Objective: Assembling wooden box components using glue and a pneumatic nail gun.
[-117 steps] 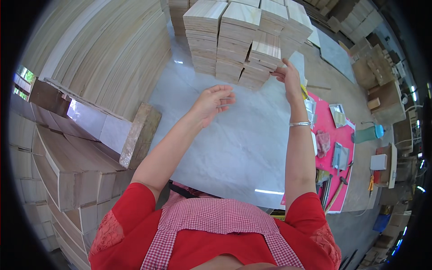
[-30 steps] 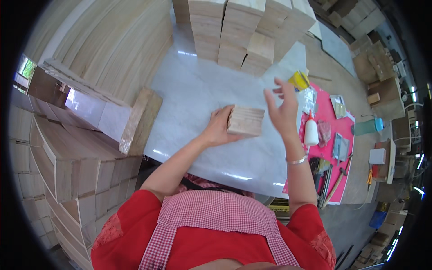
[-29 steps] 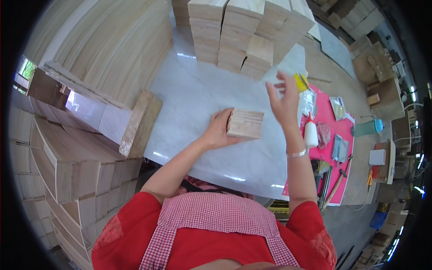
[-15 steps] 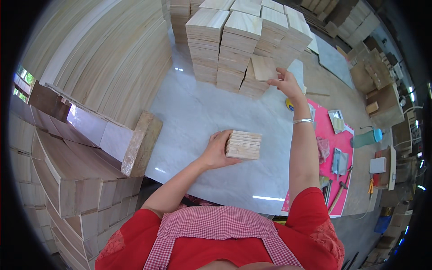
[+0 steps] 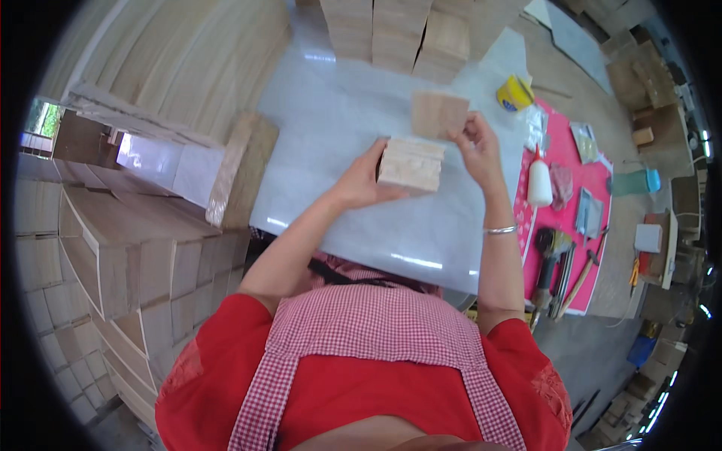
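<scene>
My left hand is wrapped round the left end of a small stack of thin wooden boards, with their edges facing me. Between the thumb and fingers of my right hand is one thin, pale wooden board. That board is slightly blurred and hangs just beyond the stack, above the grey marbled tabletop. Whether it touches the stack I cannot tell.
Tall piles of wooden blocks stand at the far edge. Large stacked panels and a wooden beam border the left. On the right are a yellow tub, a white glue bottle, a hammer and a pink sheet.
My right hand has drawn the single board away from the far piles and closer to the stack in my left hand. The view has shifted, bringing the tub and bottle into sight.
</scene>
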`<state>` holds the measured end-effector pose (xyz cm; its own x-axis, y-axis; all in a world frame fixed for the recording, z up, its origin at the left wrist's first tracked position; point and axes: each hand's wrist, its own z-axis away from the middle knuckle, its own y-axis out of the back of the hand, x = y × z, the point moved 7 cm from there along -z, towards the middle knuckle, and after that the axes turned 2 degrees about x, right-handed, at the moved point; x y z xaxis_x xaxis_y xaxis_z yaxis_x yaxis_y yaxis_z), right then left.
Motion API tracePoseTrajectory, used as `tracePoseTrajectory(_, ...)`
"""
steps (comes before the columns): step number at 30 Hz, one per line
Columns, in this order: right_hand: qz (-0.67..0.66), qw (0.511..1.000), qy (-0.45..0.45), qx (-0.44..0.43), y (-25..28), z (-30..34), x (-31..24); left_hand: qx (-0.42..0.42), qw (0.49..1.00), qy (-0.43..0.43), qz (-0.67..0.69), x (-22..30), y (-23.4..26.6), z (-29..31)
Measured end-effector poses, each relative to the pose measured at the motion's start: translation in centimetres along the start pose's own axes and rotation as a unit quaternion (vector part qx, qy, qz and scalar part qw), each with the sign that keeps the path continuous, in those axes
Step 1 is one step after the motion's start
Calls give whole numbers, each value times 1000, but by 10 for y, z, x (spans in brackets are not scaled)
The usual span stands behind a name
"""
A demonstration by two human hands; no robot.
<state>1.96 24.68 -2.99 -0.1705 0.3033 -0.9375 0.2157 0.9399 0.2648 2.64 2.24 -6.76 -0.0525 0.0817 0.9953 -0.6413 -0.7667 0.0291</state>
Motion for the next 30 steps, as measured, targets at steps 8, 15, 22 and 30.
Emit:
tracePoseTrajectory(8, 3, 992, -66, -103, -41, 54, 9, -24, 995, -90, -37, 14, -7, -4)
tracePoseTrajectory(15, 74, 995, -23, -63, -43, 93, -11, 2, 995, -83, -52, 11, -8, 9)
tracePoseTrajectory(22, 70, 991, 17, -111, -62, 97, -28, 54, 977, -169, -114, 5, -21, 2)
tracePoseTrajectory(30, 129, 987, 64, -77, -45, 87, -30, 69, 983, -149, -79, 5, -29, 0)
